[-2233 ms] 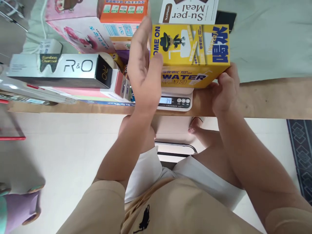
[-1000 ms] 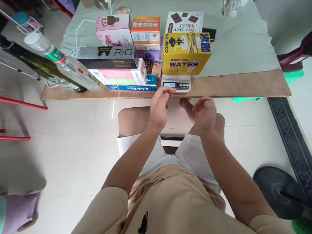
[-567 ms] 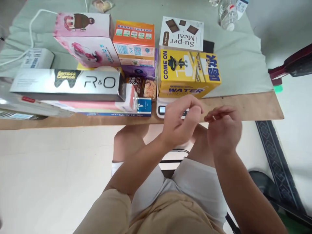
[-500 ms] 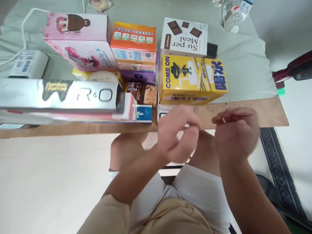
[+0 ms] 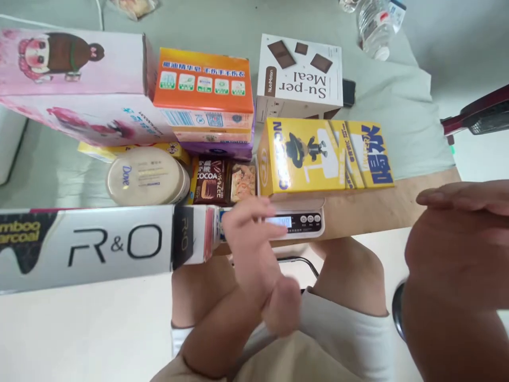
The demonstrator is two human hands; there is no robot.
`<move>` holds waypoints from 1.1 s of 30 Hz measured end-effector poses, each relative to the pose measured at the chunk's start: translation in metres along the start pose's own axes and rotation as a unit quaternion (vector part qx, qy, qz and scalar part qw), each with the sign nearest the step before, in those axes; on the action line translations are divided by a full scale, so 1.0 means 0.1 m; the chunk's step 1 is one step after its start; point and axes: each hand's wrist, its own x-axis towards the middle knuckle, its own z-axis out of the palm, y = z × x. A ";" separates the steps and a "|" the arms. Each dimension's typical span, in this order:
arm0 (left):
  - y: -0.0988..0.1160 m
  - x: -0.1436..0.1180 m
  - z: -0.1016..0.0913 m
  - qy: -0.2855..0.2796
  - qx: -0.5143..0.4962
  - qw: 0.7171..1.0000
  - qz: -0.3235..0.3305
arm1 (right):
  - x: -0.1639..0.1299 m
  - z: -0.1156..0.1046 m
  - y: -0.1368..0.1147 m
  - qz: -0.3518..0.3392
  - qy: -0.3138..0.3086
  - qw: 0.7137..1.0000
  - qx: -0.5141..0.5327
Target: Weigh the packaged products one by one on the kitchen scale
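Neither hand is gripping anything: left hand point(image 5: 254, 249) is hanging empty w/ fingers loosely spread, blurred, its fingertips just in front of the scale point(image 5: 296, 220), right at the display end; can't tell if they're actually touching it. Right hand point(image 5: 457, 249) is hovering open and flat, palm down, off to the right near the table edge point(image 5: 397, 209), well apart from the scale and holding nothing. Yellow box point(image 5: 324, 154) is lying on the scale's platform, overhanging it to the right, printed face up. Scale is sitting at the front edge of the table, display lit but digits too blurry to read. Behind the yellow box a white "Su-per Meal" box point(image 5: 300, 77) is standing on the pale green cloth point(image 5: 397, 116). Left of the scale: small cocoa packet point(image 5: 209, 180) and a biscuit pack point(image 5: 243, 182), then a round Dove tub point(image 5: 145, 175). Orange box point(image 5: 204, 93) is stacked on a purple one, w/ a pink box point(image 5: 75, 85) beside it. Long silver R&O box point(image 5: 91, 246) is lying along the front edge, left of the left hand. Clear plastic bottle point(image 5: 374, 24) is lying at the far side of the cloth.
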 end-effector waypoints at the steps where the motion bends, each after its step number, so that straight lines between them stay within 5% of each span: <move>1: -0.01 0.01 0.02 0.003 -0.018 0.999 0.035 | -0.05 0.01 0.00 -0.033 0.004 0.999 0.018; 3: -0.06 0.03 0.02 -0.035 -0.044 0.996 0.066 | -0.10 -0.01 0.01 -0.080 -0.032 0.995 0.042; 6: -0.17 0.05 -0.03 -0.105 -0.057 0.992 0.035 | -0.02 -0.05 0.01 -0.147 -0.175 0.973 -0.012; 12: -0.23 0.03 -0.05 -0.154 -0.096 0.983 -0.020 | 0.41 0.12 -0.09 -0.272 -0.359 0.876 -0.174; 21: -0.23 0.00 -0.02 -0.155 -0.076 0.985 -0.004 | 0.91 0.52 0.01 -0.259 -0.556 0.765 -0.194; 27: -0.22 -0.03 0.01 -0.152 -0.095 0.984 0.010 | 0.94 0.43 -0.05 -0.255 -0.564 0.758 -0.205; 33: -0.20 -0.06 0.06 -0.222 -0.134 0.965 0.041 | 0.90 -0.08 0.04 -0.256 -0.480 0.803 -0.242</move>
